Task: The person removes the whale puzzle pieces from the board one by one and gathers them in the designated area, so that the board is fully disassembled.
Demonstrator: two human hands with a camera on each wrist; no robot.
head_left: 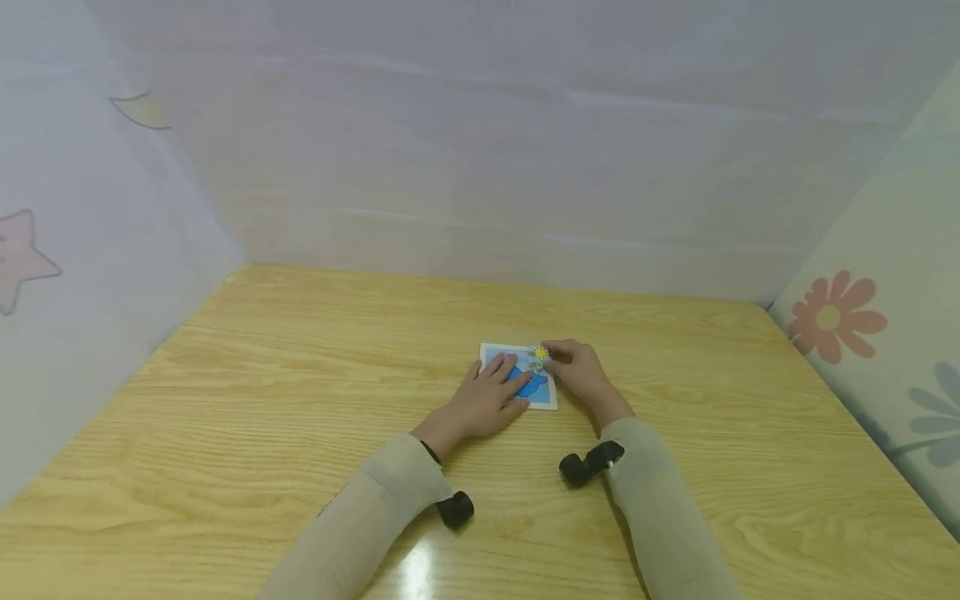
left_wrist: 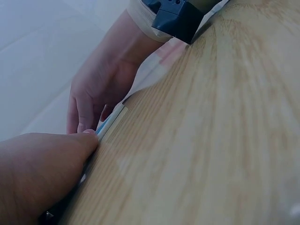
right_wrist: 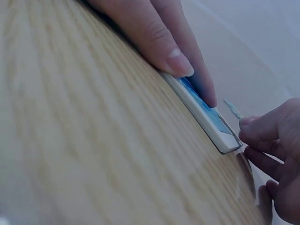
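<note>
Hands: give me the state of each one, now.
Left hand: open, fingers flat on the puzzle board.
Right hand: closed, pinching a small puzzle piece at the board's far right corner.

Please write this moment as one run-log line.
left hand: presses puzzle board | right hand: pinches sun piece | table: wooden

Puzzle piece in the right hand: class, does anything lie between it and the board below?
Nothing visible does. The right hand pinches the piece just above the board's far right corner; the left hand presses the board's other side, clear of that corner.
</note>
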